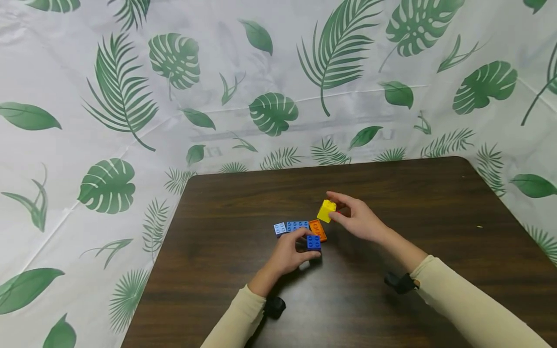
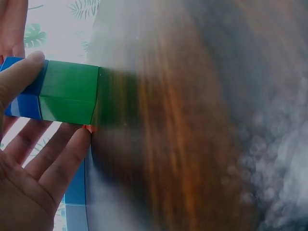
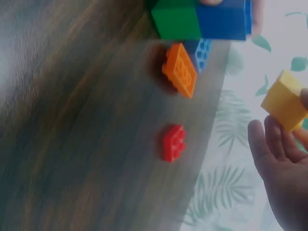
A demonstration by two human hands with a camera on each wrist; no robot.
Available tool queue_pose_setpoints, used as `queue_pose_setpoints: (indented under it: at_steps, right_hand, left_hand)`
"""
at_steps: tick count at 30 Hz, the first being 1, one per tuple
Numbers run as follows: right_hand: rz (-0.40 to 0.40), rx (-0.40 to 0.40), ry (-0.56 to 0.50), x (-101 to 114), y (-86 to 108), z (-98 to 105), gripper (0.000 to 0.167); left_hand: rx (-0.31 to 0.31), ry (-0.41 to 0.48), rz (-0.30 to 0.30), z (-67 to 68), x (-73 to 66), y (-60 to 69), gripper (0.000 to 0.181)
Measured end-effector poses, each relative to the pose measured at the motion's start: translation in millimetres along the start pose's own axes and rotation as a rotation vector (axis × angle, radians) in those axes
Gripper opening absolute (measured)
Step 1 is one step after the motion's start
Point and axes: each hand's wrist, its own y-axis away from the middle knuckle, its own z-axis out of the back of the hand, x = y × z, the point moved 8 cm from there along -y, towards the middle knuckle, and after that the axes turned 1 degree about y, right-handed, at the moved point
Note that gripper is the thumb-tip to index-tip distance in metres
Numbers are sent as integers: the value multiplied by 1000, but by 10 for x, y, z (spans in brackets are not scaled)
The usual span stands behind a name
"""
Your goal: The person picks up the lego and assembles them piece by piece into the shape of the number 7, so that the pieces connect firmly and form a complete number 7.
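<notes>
In the head view my left hand (image 1: pixel 285 253) grips a dark blue toy building brick (image 1: pixel 313 242) between thumb and fingers. The left wrist view shows a green brick (image 2: pixel 70 91) joined to that blue brick, close to or on the tabletop. To the right and farther back, my right hand (image 1: pixel 361 220) pinches a yellow brick (image 1: pixel 326 211) above the table. An orange brick (image 1: pixel 317 230) lies between the two hands, tilted on the table. A small red brick (image 3: pixel 173 143) rests on the table, mostly hidden behind my right hand in the head view.
A light blue brick (image 1: pixel 279 228) and a longer blue brick (image 1: pixel 297 225) lie in a row just beyond my left hand. The dark wooden table (image 1: pixel 243 203) meets a white, leaf-printed cloth (image 1: pixel 235 121) at its back and left edges.
</notes>
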Motion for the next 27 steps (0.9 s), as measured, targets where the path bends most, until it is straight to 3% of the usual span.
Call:
queue_pose_setpoints:
  at_steps: [15, 27]
  right_hand:
    - [84, 126, 6, 231, 194, -322, 44]
    - [235, 115, 216, 352, 316, -456, 50]
  left_hand:
    - [-35, -29, -37, -1, -21, -7, 38]
    - [-24, -57, -17, -3, -5, 11, 44]
